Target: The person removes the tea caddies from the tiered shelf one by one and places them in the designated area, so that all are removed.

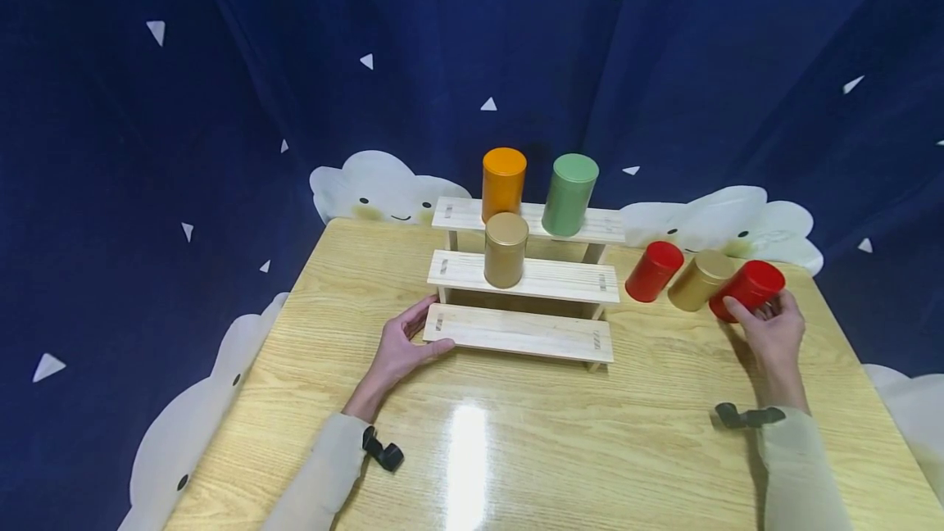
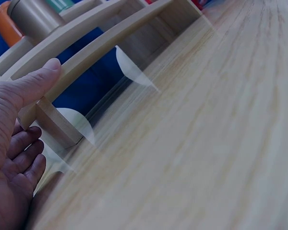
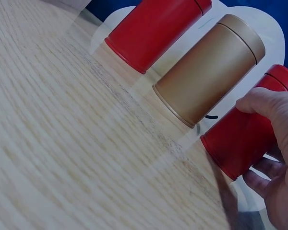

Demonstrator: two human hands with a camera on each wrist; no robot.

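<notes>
My right hand (image 1: 776, 330) grips the rightmost red canister (image 1: 752, 289), thumb on its near side and fingers curled around the right. In the right wrist view that red canister (image 3: 245, 132) stands beside a gold canister (image 3: 209, 72). Further left is another red canister (image 1: 654, 271). At the left end of a three-step wooden rack (image 1: 519, 330), my left hand (image 1: 401, 347) holds the lowest step, its thumb (image 2: 43, 79) along the front edge. A gold canister (image 1: 505, 251) stands on the middle step. The top step carries an orange canister (image 1: 504, 185) and a green canister (image 1: 569, 197).
The wooden table (image 1: 560, 441) reaches back to a dark blue curtain (image 1: 442, 39) printed with white triangles and clouds. Glare lies on the tabletop in front of the rack. A black wrist-camera mount (image 1: 383, 451) sticks out from the left sleeve, another mount (image 1: 748, 416) from the right.
</notes>
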